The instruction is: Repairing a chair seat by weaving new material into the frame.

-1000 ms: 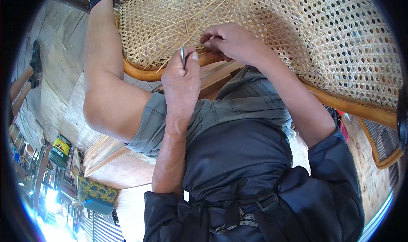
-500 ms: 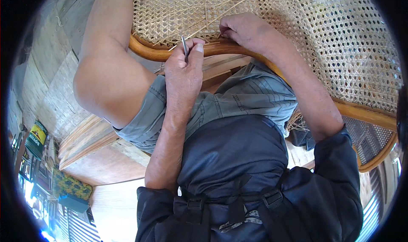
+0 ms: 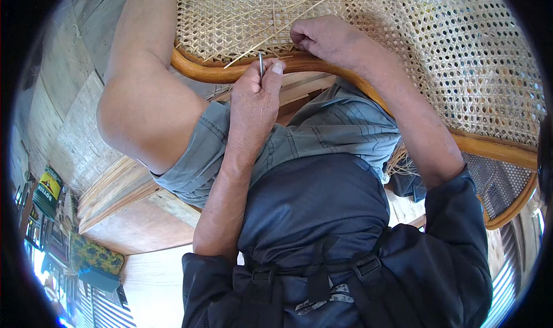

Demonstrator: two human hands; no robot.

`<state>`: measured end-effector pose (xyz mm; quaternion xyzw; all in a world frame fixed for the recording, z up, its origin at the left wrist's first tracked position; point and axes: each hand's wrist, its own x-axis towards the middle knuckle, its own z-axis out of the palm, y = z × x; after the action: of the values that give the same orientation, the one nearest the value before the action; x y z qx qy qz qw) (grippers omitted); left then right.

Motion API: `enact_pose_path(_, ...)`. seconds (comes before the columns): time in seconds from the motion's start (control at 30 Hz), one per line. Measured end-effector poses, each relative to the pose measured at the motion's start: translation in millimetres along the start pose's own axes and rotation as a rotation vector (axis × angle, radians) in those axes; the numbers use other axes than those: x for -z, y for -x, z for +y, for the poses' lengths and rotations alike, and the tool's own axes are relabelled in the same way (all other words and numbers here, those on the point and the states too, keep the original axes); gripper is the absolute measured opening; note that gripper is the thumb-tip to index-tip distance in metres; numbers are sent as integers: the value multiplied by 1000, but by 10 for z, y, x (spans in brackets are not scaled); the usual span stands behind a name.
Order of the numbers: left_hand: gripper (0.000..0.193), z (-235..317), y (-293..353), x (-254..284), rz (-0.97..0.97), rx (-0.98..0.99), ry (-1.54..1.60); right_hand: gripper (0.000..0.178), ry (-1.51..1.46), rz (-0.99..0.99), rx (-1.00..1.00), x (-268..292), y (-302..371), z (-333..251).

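Note:
My left hand (image 3: 256,86) is closed around a slim metal tool (image 3: 261,64), whose narrow shaft sticks up between thumb and fingers; its lower part is hidden in my grip. The thumb and fingertips reach the curved, varnished wooden rail (image 3: 216,71) of a piece of cane furniture. Beyond the rail spreads woven cane webbing (image 3: 461,57) with open holes. To the right, my right hand (image 3: 328,38) rests at the webbing's edge with its fingers curled together; whatever they pinch is hidden. Loose pale cane strands (image 3: 253,50) lie across the webbing in front of both hands.
My bare left knee (image 3: 135,115) is bent beside the rail's left end. A plywood box (image 3: 144,224) stands at left, with a dark green and yellow package (image 3: 47,192) farther out. Another cane panel (image 3: 501,189) and a bundle of loose fibres (image 3: 401,162) are at right.
My left hand has shifted slightly right along the rail, and the metal tool now stands more upright. My right hand has moved very little, still curled at the webbing.

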<state>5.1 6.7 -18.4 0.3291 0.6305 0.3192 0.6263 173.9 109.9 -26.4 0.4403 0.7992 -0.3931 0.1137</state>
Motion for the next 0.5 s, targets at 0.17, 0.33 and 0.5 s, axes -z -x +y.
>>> enact_pose_path(0.17, 25, 47, 2, 9, -8, 40, 5, 14, -104, -33, 97, 25, -47, 93)
enact_pose_path(0.33, 24, 14, -9, 21, -8, 21, 28, 12, -98, -81, 131, 37, -81, 122)
enact_pose_path(0.5, 23, 24, -13, 32, -16, 14, 14, 12, 15, 22, 133, -65, -111, 121)
